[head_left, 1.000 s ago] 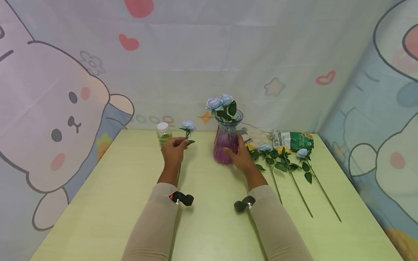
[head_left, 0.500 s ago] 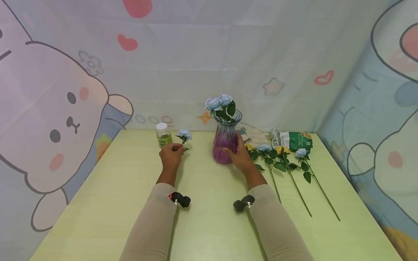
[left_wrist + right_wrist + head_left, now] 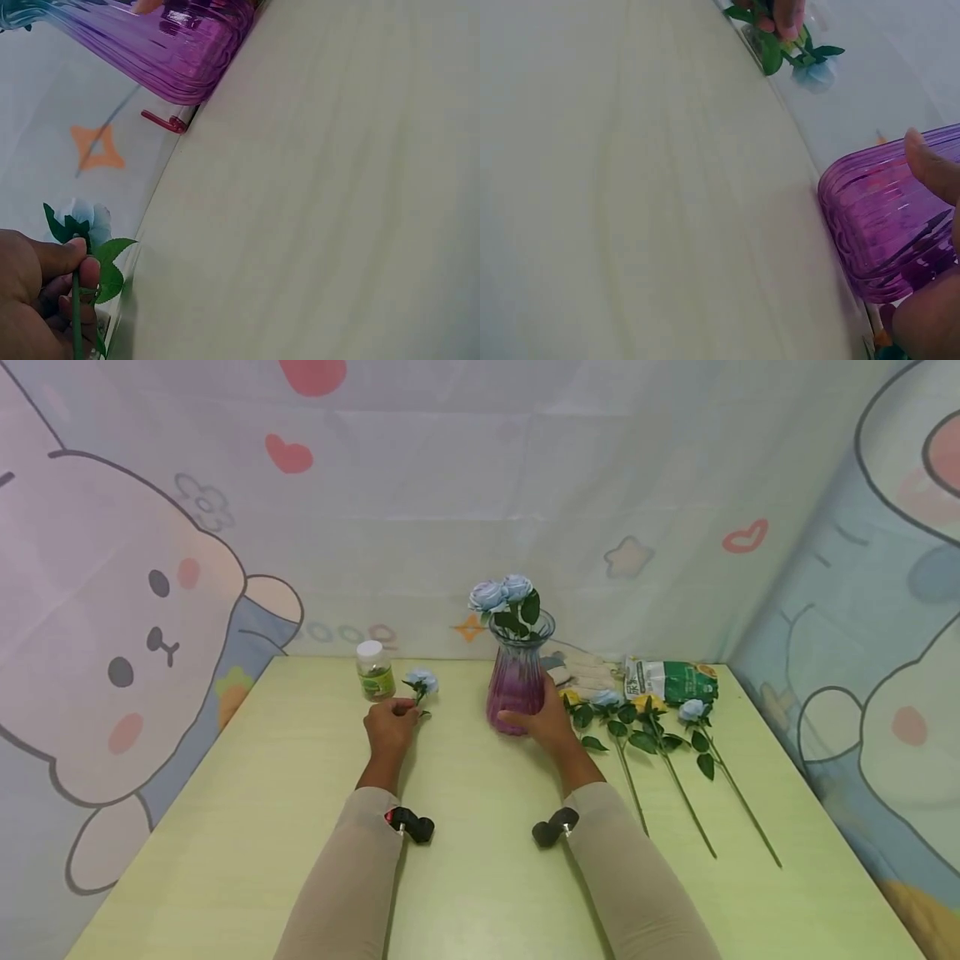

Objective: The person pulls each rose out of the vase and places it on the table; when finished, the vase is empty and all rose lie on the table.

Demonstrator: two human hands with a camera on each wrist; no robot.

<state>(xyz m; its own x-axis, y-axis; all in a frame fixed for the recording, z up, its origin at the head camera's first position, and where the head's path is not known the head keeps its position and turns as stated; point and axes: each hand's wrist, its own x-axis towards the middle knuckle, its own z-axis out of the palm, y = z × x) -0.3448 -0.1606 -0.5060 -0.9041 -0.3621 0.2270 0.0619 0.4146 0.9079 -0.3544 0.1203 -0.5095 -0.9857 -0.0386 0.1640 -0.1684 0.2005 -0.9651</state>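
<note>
My left hand point(image 3: 391, 728) pinches the stem of a light blue artificial rose point(image 3: 422, 680) just below its bloom, as the left wrist view shows, with the thumb point(image 3: 66, 255) over the green stem. To the right stands a glass vase point(image 3: 514, 689), clear blue at the rim and purple below. Two light blue roses point(image 3: 501, 594) with green leaves rise from its mouth. My right hand point(image 3: 550, 720) grips the lower right side of the vase. In the right wrist view, the right thumb point(image 3: 931, 166) lies along the purple glass point(image 3: 877, 217).
Behind the left hand is a white-capped jar point(image 3: 376, 677) with a green label. Several loose roses, blue point(image 3: 692, 710) and yellow, lie on the right of the table point(image 3: 472, 860). Beyond them are pale gloves point(image 3: 588, 672) and a green and white packet point(image 3: 686, 683). A cartoon-printed cloth backs the table.
My left hand has come slightly left and nearer with the rose, whose bloom sits lower. The right hand stays on the vase, its thumb shifted a little left.
</note>
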